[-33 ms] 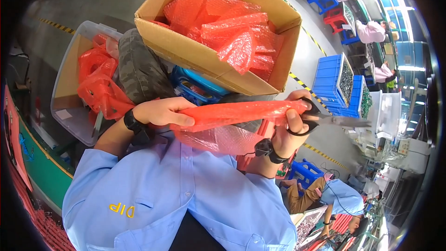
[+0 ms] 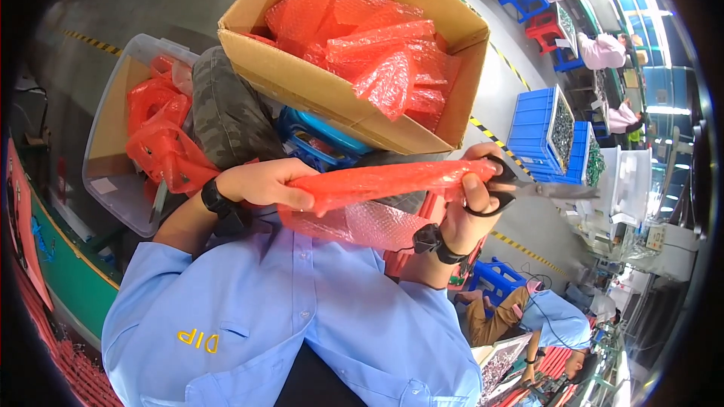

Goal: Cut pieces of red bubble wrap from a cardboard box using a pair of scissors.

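The left hand [image 2: 265, 183] is closed around one end of a long strip of red bubble wrap [image 2: 385, 179], fingers curled over the top of it, and the right hand [image 2: 477, 185] pinches the other end while its fingers sit through the black handles of a pair of scissors [image 2: 532, 187], whose blades point away from the strip toward the right. The strip is stretched nearly level between the two hands, with a paler pink sheet of the same wrap sagging just beneath it. To cut this well, I judge the strip should stay taut and flat, the blades be brought square across it, and the left fingers kept back from the cutting line; the thin film will likely fold or slip if it goes slack. Each wrist carries a dark band. Just above the strip sits an open cardboard box [image 2: 317, 87], tilted toward the camera and heaped with crumpled pieces of red bubble wrap [image 2: 369, 38]. Up and to the left of the strip lies a clear plastic bin [image 2: 113, 173] holding more red wrap bunched at its near side, with bare brown card showing across the rest of its bottom. Between box and bin a dark camouflage-patterned cloth shows, what it belongs to unclear. Right of the strip stand blue plastic crates [image 2: 539, 132] filled with small dark parts too fine to make out, beside a yellow-and-black floor stripe, and other people sit at work further off.
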